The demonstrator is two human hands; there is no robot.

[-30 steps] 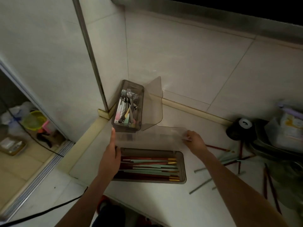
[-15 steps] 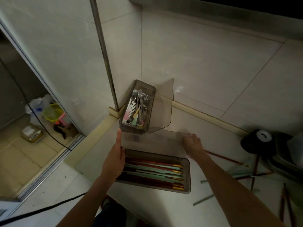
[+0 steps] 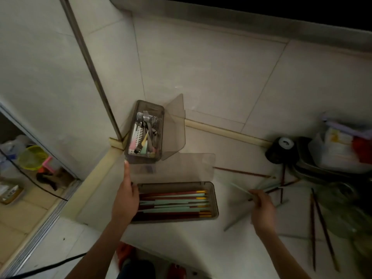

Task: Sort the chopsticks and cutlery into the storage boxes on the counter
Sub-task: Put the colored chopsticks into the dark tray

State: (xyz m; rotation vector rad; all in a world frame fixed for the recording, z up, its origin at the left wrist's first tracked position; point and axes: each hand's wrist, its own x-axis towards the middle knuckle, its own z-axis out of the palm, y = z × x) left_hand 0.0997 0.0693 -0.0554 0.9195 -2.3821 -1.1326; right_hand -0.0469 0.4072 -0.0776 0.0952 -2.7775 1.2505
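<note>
At the table's (image 3: 181,244) centre, the long storage box (image 3: 213,215) lies open, filled with red and green chopsticks (image 3: 173,204). Left hand (image 3: 125,200) rests at its 9 o'clock end, forefinger extended straight, holding nothing. At 3 o'clock, right hand (image 3: 261,206) pinches blurred loose chopsticks (image 3: 267,190). Cutlery box (image 3: 144,159) stands at 12 o'clock, holding spoons and forks (image 3: 148,125).

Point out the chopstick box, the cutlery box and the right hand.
chopstick box (image 3: 215,198): head view, on its right rim.
cutlery box (image 3: 150,104): head view, on its far rim.
right hand (image 3: 261,206): head view, on the back of the hand.
</note>
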